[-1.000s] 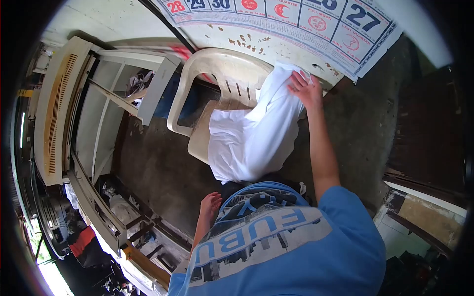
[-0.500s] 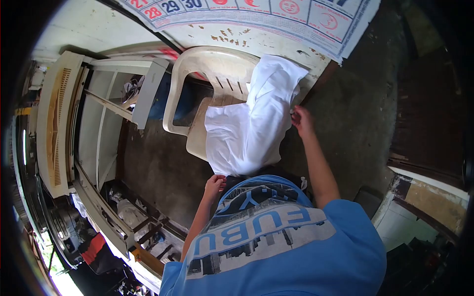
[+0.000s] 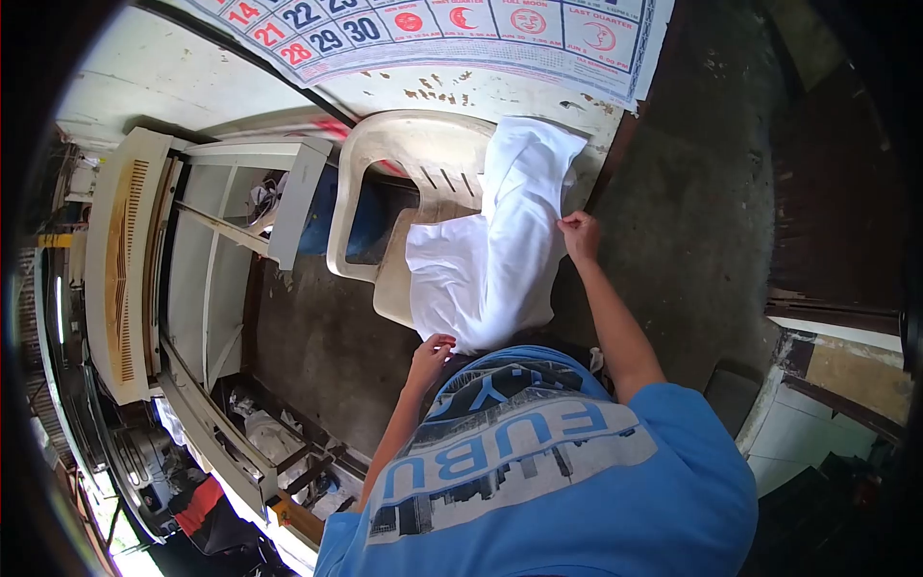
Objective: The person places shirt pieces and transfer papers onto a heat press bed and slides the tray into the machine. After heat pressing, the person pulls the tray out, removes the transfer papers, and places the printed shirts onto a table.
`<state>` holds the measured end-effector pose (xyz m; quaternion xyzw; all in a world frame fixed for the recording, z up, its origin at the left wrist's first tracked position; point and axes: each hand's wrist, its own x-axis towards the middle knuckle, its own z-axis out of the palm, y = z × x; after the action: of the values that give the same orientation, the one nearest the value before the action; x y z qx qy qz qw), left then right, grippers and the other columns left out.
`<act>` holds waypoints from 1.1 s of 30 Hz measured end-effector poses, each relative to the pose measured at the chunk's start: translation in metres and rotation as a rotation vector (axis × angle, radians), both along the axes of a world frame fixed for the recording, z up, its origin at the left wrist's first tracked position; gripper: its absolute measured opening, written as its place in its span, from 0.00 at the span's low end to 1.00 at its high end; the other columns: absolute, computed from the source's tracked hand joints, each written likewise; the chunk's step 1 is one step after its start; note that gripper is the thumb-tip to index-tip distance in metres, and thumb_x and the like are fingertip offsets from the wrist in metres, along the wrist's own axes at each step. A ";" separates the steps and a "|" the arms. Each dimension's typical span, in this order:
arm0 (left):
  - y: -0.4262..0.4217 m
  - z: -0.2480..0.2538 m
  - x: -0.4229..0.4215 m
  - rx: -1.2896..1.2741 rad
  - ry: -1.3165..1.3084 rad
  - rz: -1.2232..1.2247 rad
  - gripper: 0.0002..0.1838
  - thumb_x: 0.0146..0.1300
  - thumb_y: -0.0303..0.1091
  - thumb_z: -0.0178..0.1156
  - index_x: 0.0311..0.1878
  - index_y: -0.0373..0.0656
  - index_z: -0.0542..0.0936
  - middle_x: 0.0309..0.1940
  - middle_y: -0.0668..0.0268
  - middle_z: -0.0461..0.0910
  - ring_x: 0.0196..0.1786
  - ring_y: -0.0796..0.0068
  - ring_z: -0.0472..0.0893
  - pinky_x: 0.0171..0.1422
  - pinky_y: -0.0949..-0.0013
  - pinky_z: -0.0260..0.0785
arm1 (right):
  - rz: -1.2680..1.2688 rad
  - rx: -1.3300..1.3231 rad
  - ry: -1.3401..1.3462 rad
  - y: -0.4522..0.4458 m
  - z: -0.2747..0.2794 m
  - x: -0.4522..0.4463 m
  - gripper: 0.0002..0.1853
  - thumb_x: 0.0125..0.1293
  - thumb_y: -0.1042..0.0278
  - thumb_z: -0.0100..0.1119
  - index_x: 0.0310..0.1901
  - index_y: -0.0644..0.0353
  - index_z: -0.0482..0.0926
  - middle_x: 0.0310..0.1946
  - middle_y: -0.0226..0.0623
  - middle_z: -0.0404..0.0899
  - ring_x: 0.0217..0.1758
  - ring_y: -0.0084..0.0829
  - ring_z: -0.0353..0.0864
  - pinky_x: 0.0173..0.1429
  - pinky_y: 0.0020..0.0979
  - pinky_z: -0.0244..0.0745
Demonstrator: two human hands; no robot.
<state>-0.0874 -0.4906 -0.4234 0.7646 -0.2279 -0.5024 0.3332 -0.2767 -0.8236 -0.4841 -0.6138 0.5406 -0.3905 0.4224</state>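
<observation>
A white cloth (image 3: pixel 495 255) lies draped over the near arm and the seat of a cream plastic chair (image 3: pixel 389 135), with soft folds running down it. At the right edge of the cloth, my right hand (image 3: pixel 582 238) has its thumb and fingers pinched together on the fabric. My left hand (image 3: pixel 428 363) is at the lower left corner of the cloth, fingers closed on its edge near my lap. The chair's near arm is hidden beneath the cloth.
A large calendar (image 3: pixel 461 43) hangs on the wall behind the chair. To the left stands a worn white cabinet frame (image 3: pixel 207 255) with odds and ends inside. A dark bluish object (image 3: pixel 336 216) sits behind the chair. Bare concrete floor (image 3: pixel 312 337) shows around it.
My right hand has closed its fingers at the cloth's right edge. My left hand has shifted slightly right and closer to the lower corner. The view has tilted a little.
</observation>
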 end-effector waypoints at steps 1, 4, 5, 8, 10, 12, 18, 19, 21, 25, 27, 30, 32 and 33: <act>0.004 -0.001 0.000 0.012 0.000 0.010 0.11 0.60 0.30 0.50 0.45 0.41 0.76 0.36 0.66 0.79 0.35 0.79 0.78 0.36 0.75 0.69 | 0.034 0.050 0.009 0.001 0.004 -0.001 0.06 0.44 0.72 0.65 0.24 0.63 0.79 0.21 0.37 0.78 0.25 0.29 0.78 0.32 0.27 0.70; 0.016 -0.010 0.000 0.028 -0.008 0.002 0.11 0.60 0.29 0.50 0.44 0.40 0.76 0.35 0.66 0.79 0.34 0.79 0.77 0.35 0.76 0.69 | 0.029 0.068 -0.086 -0.003 -0.006 0.005 0.07 0.44 0.71 0.65 0.25 0.63 0.79 0.21 0.39 0.78 0.26 0.32 0.79 0.33 0.29 0.71; 0.018 -0.009 0.000 0.038 -0.015 -0.018 0.11 0.60 0.29 0.51 0.43 0.40 0.77 0.34 0.66 0.79 0.34 0.80 0.77 0.34 0.76 0.68 | 0.031 0.063 -0.090 -0.003 -0.009 0.009 0.07 0.44 0.71 0.65 0.25 0.63 0.79 0.21 0.39 0.78 0.26 0.32 0.79 0.33 0.29 0.71; 0.022 -0.009 -0.001 0.075 0.015 -0.046 0.09 0.62 0.30 0.50 0.43 0.41 0.75 0.35 0.70 0.78 0.33 0.83 0.75 0.36 0.78 0.67 | -0.063 -0.024 0.026 -0.006 -0.011 0.016 0.09 0.44 0.68 0.65 0.25 0.64 0.79 0.22 0.41 0.79 0.27 0.36 0.79 0.34 0.31 0.72; 0.022 -0.009 -0.002 0.079 0.026 -0.038 0.09 0.61 0.30 0.50 0.44 0.41 0.75 0.34 0.69 0.77 0.33 0.83 0.75 0.35 0.78 0.67 | -0.057 0.074 0.059 -0.005 -0.005 0.015 0.10 0.44 0.66 0.65 0.26 0.64 0.80 0.23 0.43 0.79 0.28 0.40 0.79 0.35 0.34 0.72; 0.021 -0.009 0.000 0.065 -0.061 -0.099 0.11 0.59 0.30 0.51 0.44 0.39 0.77 0.34 0.63 0.80 0.33 0.78 0.78 0.36 0.75 0.70 | -0.054 0.026 0.119 -0.007 -0.003 0.015 0.09 0.44 0.67 0.65 0.25 0.64 0.80 0.22 0.43 0.79 0.27 0.41 0.79 0.35 0.34 0.72; 0.024 -0.013 0.006 0.024 -0.073 -0.074 0.11 0.60 0.31 0.51 0.44 0.39 0.77 0.34 0.63 0.80 0.33 0.75 0.80 0.38 0.74 0.71 | 0.000 -0.124 0.258 0.003 0.007 0.012 0.06 0.48 0.71 0.60 0.26 0.64 0.77 0.23 0.45 0.77 0.28 0.43 0.77 0.35 0.37 0.70; 0.025 -0.014 0.007 0.022 -0.077 -0.069 0.11 0.60 0.31 0.51 0.44 0.39 0.77 0.34 0.63 0.80 0.33 0.75 0.80 0.38 0.74 0.71 | -0.001 -0.183 0.277 0.004 0.004 0.013 0.05 0.49 0.72 0.58 0.26 0.65 0.75 0.24 0.45 0.76 0.28 0.44 0.76 0.35 0.38 0.70; 0.025 -0.008 0.008 0.034 -0.076 -0.075 0.11 0.60 0.31 0.51 0.44 0.39 0.77 0.35 0.63 0.80 0.33 0.75 0.80 0.38 0.74 0.70 | 0.067 -0.311 0.235 0.012 0.019 0.014 0.05 0.51 0.72 0.57 0.27 0.64 0.73 0.24 0.45 0.75 0.29 0.45 0.76 0.35 0.39 0.69; 0.029 -0.008 0.011 -0.002 -0.078 -0.054 0.11 0.60 0.31 0.51 0.44 0.39 0.77 0.35 0.63 0.80 0.34 0.75 0.80 0.38 0.74 0.70 | 0.256 -0.177 0.088 0.052 0.053 0.012 0.08 0.57 0.69 0.53 0.31 0.64 0.67 0.27 0.47 0.73 0.32 0.50 0.73 0.36 0.43 0.66; 0.028 -0.008 0.011 0.016 -0.067 -0.042 0.11 0.60 0.31 0.51 0.44 0.39 0.77 0.35 0.63 0.80 0.34 0.75 0.80 0.38 0.74 0.71 | 0.301 -0.084 0.009 0.068 0.046 0.004 0.11 0.57 0.65 0.54 0.32 0.64 0.68 0.28 0.49 0.73 0.32 0.51 0.73 0.36 0.44 0.65; 0.025 -0.003 0.006 0.004 -0.039 -0.030 0.11 0.60 0.31 0.51 0.44 0.40 0.77 0.33 0.62 0.80 0.34 0.76 0.79 0.39 0.74 0.71 | 0.402 -0.015 0.017 0.076 0.029 -0.016 0.16 0.55 0.58 0.57 0.29 0.65 0.69 0.26 0.50 0.73 0.32 0.52 0.73 0.37 0.44 0.65; 0.025 -0.005 0.004 -0.003 -0.039 -0.045 0.11 0.60 0.31 0.51 0.44 0.40 0.77 0.32 0.62 0.79 0.34 0.76 0.79 0.39 0.74 0.71 | 0.672 0.094 0.368 0.075 0.031 -0.025 0.21 0.53 0.52 0.60 0.25 0.65 0.70 0.23 0.50 0.73 0.32 0.51 0.74 0.36 0.45 0.65; 0.025 -0.008 0.002 -0.004 -0.035 -0.062 0.11 0.60 0.31 0.51 0.44 0.40 0.77 0.32 0.62 0.79 0.34 0.76 0.79 0.40 0.74 0.71 | 0.663 -0.038 0.401 0.073 0.031 -0.022 0.19 0.57 0.56 0.58 0.23 0.66 0.71 0.19 0.42 0.73 0.25 0.37 0.74 0.30 0.37 0.64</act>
<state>-0.0852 -0.4652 -0.4314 0.7652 -0.2584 -0.4985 0.3151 -0.2982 -0.7502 -0.4528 -0.8272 0.3775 -0.1152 0.4000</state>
